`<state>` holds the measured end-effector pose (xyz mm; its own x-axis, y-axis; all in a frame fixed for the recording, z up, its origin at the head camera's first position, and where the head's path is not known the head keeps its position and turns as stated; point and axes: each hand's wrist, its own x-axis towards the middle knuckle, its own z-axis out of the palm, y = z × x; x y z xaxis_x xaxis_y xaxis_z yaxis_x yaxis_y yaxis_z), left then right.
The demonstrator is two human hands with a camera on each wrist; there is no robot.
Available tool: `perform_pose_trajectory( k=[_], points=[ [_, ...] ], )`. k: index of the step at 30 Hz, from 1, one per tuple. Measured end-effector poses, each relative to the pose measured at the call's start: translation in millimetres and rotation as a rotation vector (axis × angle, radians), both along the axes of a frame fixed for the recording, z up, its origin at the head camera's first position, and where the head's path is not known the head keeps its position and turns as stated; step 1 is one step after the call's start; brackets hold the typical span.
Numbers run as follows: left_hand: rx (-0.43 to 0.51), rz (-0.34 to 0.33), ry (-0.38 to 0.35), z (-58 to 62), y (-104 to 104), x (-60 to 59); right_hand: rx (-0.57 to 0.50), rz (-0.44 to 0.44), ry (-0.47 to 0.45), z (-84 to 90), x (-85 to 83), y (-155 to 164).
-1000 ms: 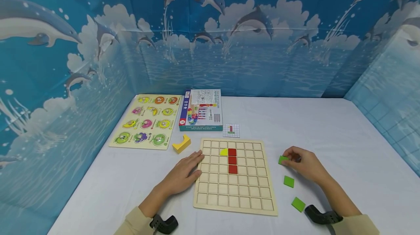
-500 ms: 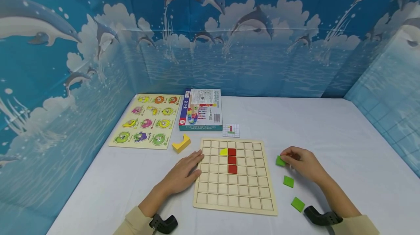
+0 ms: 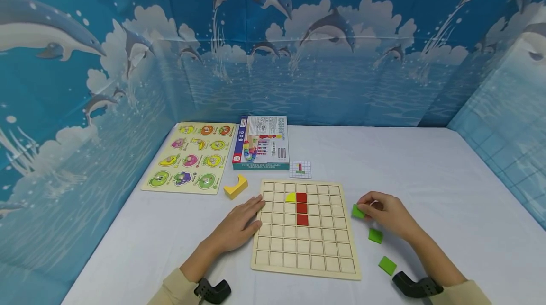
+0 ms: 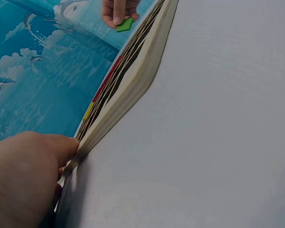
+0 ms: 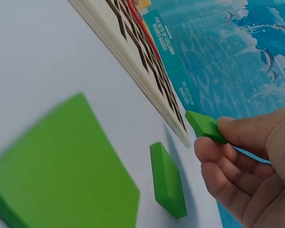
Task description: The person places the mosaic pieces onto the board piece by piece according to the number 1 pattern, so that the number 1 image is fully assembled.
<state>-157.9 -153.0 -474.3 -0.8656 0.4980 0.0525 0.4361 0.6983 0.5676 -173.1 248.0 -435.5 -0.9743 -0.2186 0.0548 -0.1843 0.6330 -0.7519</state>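
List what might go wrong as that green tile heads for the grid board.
The right hand pinches the green tile only by one edge, so it might slip. The wooden grid board is steadied just by the left hand at its edge; a nudge could shift the red tiles.

the left hand (image 3: pixel 240 222) is laid flat, fingers straight and palm down. the right hand (image 3: pixel 386 214) is curled, fingertips pinched together, forearm angled inward.

Green tiles (image 3: pixel 376 236): three. Red tiles (image 3: pixel 302 208): three. Boards (image 3: pixel 304 248): two.
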Motion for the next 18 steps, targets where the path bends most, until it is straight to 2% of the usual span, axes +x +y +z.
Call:
perform_pose_trajectory(
  k=[18],
  points=[
    [0.0,0.0,0.0,0.7,0,0.1,-0.085,0.136,0.015,9.1,3.2,-23]
  ],
)
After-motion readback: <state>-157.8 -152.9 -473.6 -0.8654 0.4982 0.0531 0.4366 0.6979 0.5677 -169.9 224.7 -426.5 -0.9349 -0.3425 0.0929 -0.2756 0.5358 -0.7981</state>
